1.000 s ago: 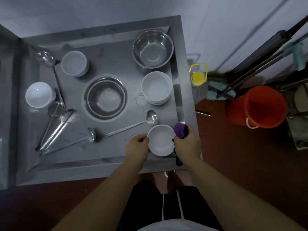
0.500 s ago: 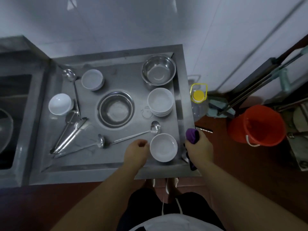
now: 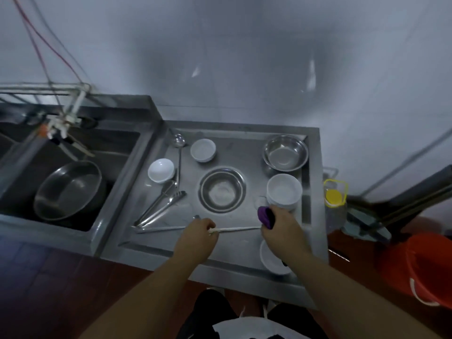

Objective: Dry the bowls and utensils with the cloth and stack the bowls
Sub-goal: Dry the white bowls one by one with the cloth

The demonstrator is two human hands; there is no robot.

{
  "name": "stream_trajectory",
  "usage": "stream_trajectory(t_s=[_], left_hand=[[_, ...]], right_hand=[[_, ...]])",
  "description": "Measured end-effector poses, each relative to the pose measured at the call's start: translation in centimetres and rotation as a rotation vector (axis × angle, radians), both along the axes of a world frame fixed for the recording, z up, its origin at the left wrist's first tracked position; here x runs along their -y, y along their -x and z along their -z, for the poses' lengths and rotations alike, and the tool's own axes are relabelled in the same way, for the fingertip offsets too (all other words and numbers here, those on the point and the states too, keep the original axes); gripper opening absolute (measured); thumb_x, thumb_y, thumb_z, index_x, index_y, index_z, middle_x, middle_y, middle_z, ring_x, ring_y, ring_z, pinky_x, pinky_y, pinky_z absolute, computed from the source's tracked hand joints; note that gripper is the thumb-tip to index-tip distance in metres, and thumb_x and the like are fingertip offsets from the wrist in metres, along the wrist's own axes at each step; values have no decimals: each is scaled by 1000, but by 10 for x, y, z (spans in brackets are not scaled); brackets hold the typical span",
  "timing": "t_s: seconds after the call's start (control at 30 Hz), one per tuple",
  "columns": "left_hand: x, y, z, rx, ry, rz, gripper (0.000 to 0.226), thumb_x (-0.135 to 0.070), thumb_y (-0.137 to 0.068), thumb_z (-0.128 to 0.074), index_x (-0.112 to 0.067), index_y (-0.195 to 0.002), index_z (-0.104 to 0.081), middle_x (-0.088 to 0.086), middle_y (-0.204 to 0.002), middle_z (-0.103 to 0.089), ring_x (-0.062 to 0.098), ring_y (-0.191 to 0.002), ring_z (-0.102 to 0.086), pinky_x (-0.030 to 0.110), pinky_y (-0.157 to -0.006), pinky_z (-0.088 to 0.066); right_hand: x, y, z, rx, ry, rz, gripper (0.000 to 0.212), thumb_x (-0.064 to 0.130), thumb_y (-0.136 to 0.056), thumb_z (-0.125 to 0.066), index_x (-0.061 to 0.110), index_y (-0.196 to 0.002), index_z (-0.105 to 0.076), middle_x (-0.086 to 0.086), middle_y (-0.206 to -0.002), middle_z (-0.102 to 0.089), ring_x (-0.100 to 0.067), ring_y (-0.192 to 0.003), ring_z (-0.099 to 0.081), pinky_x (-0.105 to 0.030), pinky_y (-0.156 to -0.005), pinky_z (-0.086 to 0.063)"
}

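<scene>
Steel bench [image 3: 315, 192], walled room. Ladle [image 3: 234, 230]: slim, pale-handled, lying level between both hands. Left hand [image 3: 197, 234] curled round its handle; right hand [image 3: 283, 227] clutching purple cloth [image 3: 265, 216] at its bowl end. White bowl [image 3: 271, 261] under right wrist.

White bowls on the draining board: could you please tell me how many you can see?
4, at least: one at the back, one at the left, a stack at the right that may hide more, and one at the front edge, partly under the right forearm.
</scene>
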State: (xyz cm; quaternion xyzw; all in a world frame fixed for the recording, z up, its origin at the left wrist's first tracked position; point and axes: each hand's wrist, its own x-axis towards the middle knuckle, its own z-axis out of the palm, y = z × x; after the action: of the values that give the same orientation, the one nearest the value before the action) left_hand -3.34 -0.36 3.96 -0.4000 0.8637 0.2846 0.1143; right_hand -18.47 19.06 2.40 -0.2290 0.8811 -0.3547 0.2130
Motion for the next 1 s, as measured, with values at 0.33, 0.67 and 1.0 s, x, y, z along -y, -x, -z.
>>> stream_trajectory(t_s=[0.33, 0.67, 1.0], left_hand=[[154, -47, 15, 72, 73, 83, 41, -42, -100, -61, -24, -136, -64, 2, -133, -64, 19, -117, -63, 35, -101, -52], [339, -68, 55, 212, 48, 244, 34, -32, -95, -58, -19, -124, -68, 8, -125, -66, 30, -111, -65, 40, -93, -56], [425, -23, 94, 228, 50, 306, 23, -27, -100, -51, -13, -111, -66, 11, -115, -67, 31, -98, -66, 37, -75, -51]], right_hand=[[146, -34, 9, -128, -209, -273, 34, 25, -85, -68, 28, -118, -57, 1, -102, -63, -20, -84, -57, -32, -68, -45], [308, -86, 33, -64, -371, -162, 31, 21, -88, -68, 21, -118, -59, -1, -99, -57, -25, -87, -59, -36, -71, -48], [379, -87, 50, -114, -415, -170, 35, 30, -91, -69, 20, -124, -62, -6, -107, -67, -28, -93, -65, -43, -73, -58]])
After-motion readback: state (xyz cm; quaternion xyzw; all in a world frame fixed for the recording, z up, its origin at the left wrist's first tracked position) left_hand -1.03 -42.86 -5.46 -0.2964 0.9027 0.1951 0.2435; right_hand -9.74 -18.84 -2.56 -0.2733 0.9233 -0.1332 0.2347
